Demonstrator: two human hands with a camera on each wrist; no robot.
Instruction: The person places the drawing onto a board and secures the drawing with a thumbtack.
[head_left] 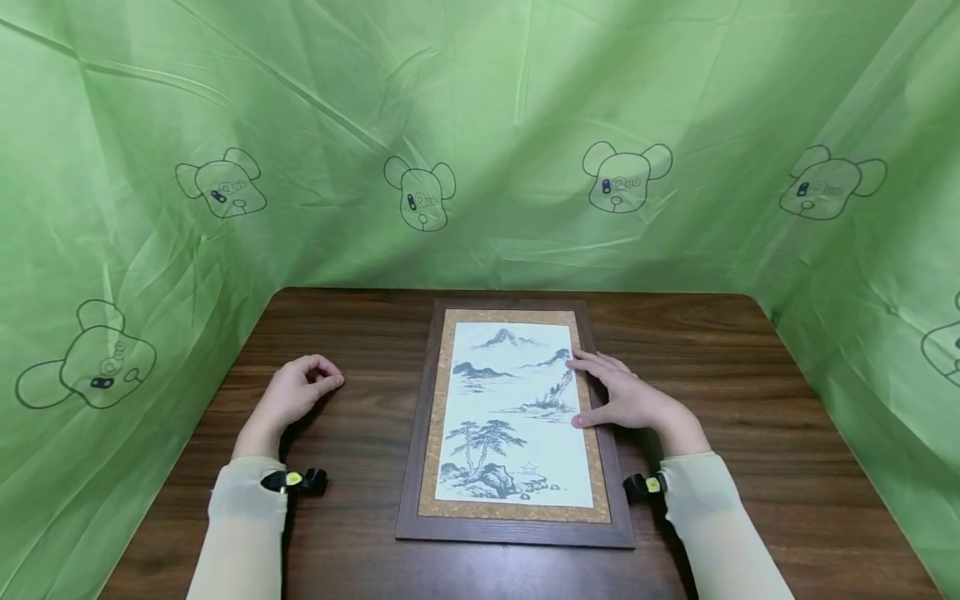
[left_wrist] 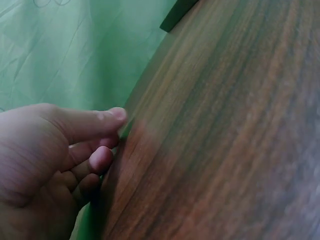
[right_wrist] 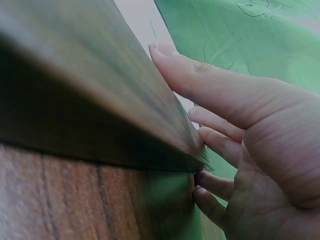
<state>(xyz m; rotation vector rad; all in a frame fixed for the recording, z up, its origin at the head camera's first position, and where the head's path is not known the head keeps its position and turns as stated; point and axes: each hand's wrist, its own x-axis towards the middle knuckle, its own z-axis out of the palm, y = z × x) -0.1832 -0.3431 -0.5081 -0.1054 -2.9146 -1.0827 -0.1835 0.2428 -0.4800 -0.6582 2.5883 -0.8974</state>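
A dark wooden picture frame lies flat in the middle of the table, bordered inside by a cork mount. On the mount is a white sheet with an ink landscape of mountains, pines and a small pavilion. My right hand reaches over the frame's right side, thumb and fingertips at the sheet's right edge, fingers spread and relaxed. In the right wrist view, the frame's thick side runs beside this hand. To the left, my left hand rests near the tabletop, fingers loosely curled and holding nothing.
The brown wood-grain table extends on both sides of the frame. Green fabric printed with bear-head outlines hangs behind it and along both sides. Each wrist carries a small black camera on a strap.
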